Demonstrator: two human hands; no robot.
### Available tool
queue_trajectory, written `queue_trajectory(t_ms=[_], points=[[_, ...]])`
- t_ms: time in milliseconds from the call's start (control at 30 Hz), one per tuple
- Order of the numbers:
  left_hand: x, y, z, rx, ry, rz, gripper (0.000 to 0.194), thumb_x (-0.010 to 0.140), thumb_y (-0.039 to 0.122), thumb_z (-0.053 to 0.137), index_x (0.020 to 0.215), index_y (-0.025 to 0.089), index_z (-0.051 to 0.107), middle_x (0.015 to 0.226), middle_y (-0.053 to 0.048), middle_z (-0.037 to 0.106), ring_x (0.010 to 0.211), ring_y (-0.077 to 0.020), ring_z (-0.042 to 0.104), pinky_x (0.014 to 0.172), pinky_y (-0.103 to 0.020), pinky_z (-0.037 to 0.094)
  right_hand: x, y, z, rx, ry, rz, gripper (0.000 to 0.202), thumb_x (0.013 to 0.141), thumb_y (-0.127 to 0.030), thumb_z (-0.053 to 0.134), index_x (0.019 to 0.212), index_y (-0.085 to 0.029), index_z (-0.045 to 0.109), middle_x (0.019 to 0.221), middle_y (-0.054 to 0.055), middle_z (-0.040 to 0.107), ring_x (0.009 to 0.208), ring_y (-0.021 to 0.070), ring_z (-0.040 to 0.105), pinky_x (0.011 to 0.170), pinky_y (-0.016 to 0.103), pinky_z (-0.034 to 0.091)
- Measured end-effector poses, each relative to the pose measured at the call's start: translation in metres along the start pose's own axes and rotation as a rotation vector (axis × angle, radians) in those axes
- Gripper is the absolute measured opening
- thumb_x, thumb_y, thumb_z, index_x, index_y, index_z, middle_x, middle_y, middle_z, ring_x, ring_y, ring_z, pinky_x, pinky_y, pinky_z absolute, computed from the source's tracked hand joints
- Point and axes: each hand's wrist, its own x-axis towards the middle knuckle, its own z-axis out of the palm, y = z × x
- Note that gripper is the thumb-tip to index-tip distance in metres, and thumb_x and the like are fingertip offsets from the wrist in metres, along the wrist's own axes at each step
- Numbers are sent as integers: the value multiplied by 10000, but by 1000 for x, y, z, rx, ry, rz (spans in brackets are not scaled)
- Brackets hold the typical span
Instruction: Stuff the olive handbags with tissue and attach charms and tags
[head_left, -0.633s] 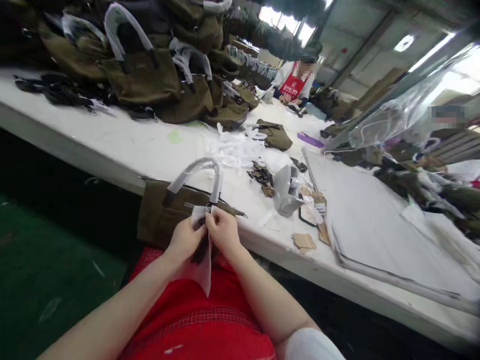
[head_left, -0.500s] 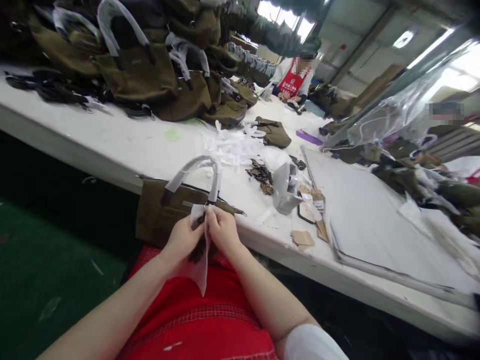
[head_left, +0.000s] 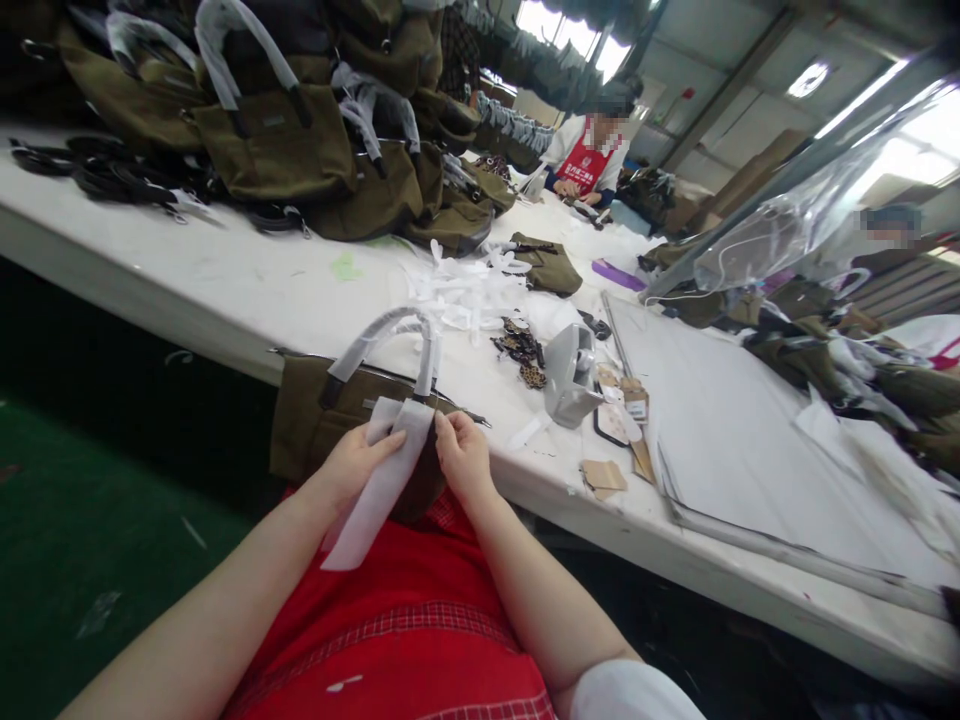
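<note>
An olive handbag (head_left: pixel 304 430) leans at the table's near edge against my lap, its arched handle (head_left: pixel 375 335) wrapped in white film. My left hand (head_left: pixel 364 460) is closed on a folded white paper strip (head_left: pixel 386 485), thumb on top, in front of the bag. To its right, my right hand (head_left: pixel 463 450) is pinched at the strip's upper right edge, beside the foot of the handle. Whatever lies between those fingertips is too small to make out. The strip hides part of the bag's front.
Olive bags (head_left: pixel 277 150) are heaped at the back left, with black straps (head_left: pixel 112 175) beside them. White strips (head_left: pixel 465 285), leopard-patterned pieces (head_left: pixel 532 375), a grey tape dispenser (head_left: pixel 574 375) and brown cards (head_left: pixel 604 478) lie on the table. A co-worker in a red apron (head_left: pixel 585 165) stands beyond.
The white strip has swung to the left and now lies flatter across the bag's front. My right hand has shifted slightly right, apart from my left hand.
</note>
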Motion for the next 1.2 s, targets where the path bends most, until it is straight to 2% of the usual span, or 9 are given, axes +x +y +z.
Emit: queue_trajectory(t_ms=[133, 233, 300, 367, 467, 600, 767, 1000, 1200], points=[[-4, 11, -11, -127, -143, -107, 509, 750, 418, 762, 1152, 119, 668, 995, -127, 749, 845, -257, 706, 760, -334, 541, -2, 1, 1, -216, -35, 30, 453, 874, -592, 538, 677, -186, 577, 533, -6, 574, 448, 109, 494, 444, 209, 315], [-5, 12, -14, -141, -167, -133, 530, 730, 416, 786, 1160, 129, 667, 1003, -118, 750, 867, -260, 707, 771, -327, 541, 5, -1, 10, -253, -27, 63, 478, 878, -574, 515, 607, -182, 554, 518, 0, 566, 455, 113, 497, 440, 215, 287], [-5, 12, -15, -9, -140, -80, 552, 761, 470, 737, 1178, 119, 655, 1030, -131, 746, 895, -287, 706, 772, -352, 549, 10, -1, 18, -290, 30, 52, 475, 861, -555, 537, 569, -179, 545, 510, -6, 543, 471, 112, 484, 447, 221, 266], [-3, 13, -14, 245, -102, 37, 545, 817, 503, 637, 1193, 108, 643, 1085, -143, 732, 963, -313, 694, 806, -382, 550, 14, -1, 23, -327, 84, 41, 458, 845, -531, 557, 554, -178, 539, 512, -14, 526, 484, 106, 468, 461, 226, 257], [-1, 18, -13, 558, -61, 177, 495, 892, 468, 468, 1180, 110, 652, 1140, -140, 713, 1066, -315, 660, 915, -408, 512, 15, -1, 27, -346, 116, 57, 433, 842, -513, 559, 569, -178, 552, 516, -22, 526, 485, 101, 461, 475, 227, 267], [5, 28, -9, 770, -48, 177, 494, 947, 404, 308, 1059, 109, 688, 1081, -166, 721, 1050, -304, 661, 946, -398, 481, 13, -2, 28, -365, 111, 62, 411, 835, -513, 571, 591, -182, 567, 539, -21, 558, 501, 104, 482, 493, 227, 286], [10, 41, -1, 1045, -66, 137, 466, 954, 295, 263, 1003, 109, 688, 1074, -180, 720, 1043, -284, 669, 926, -356, 487, 12, -1, 28, -447, 128, 50, 404, 814, -513, 595, 578, -191, 532, 531, -31, 537, 508, 107, 469, 497, 235, 266], [3, 47, 19, 1417, -62, 101, 372, 899, 158, 328, 1036, 19, 645, 948, -265, 690, 891, -363, 691, 788, -431, 514, 14, 3, 26, -361, 72, 74, 408, 814, -508, 585, 567, -190, 517, 529, -36, 505, 513, 105, 452, 487, 226, 272], [-6, 56, 29, 1513, -119, 174, 351, 889, 114, 369, 1052, 24, 666, 1005, -255, 674, 937, -362, 671, 823, -424, 502, 16, 4, 26, -308, 29, 60, 398, 843, -477, 558, 574, -186, 527, 533, -37, 497, 511, 105, 443, 490, 227, 280]])
